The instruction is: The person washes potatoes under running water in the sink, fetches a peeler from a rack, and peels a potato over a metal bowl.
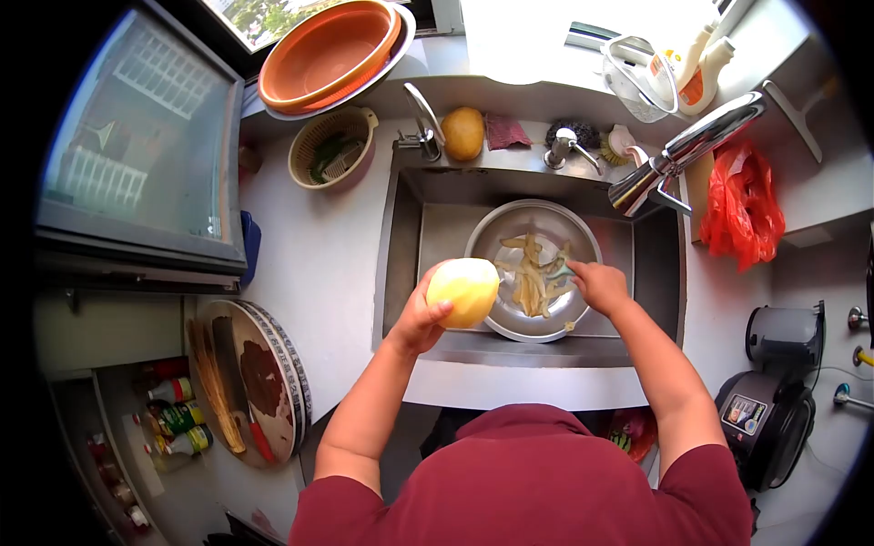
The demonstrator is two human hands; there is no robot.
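My left hand (421, 314) grips a peeled, pale yellow potato (463, 291) above the front left of the sink (401, 237). My right hand (599, 286) is closed over the right rim of a round steel bowl (510, 226) that sits in the sink; what it holds is hidden by the fingers, with a greenish handle just showing. Potato peelings (533, 278) lie in the bowl. An unpeeled potato (462, 133) rests on the ledge behind the sink, by the small tap (421, 118).
A large chrome faucet (683, 150) reaches over the sink's right side. Orange basin (328, 55) and a woven basket (330, 146) stand at the back left. A cutting board with a knife (248, 382) lies at the left. Red bag (742, 205) and rice cooker (765, 423) are at the right.
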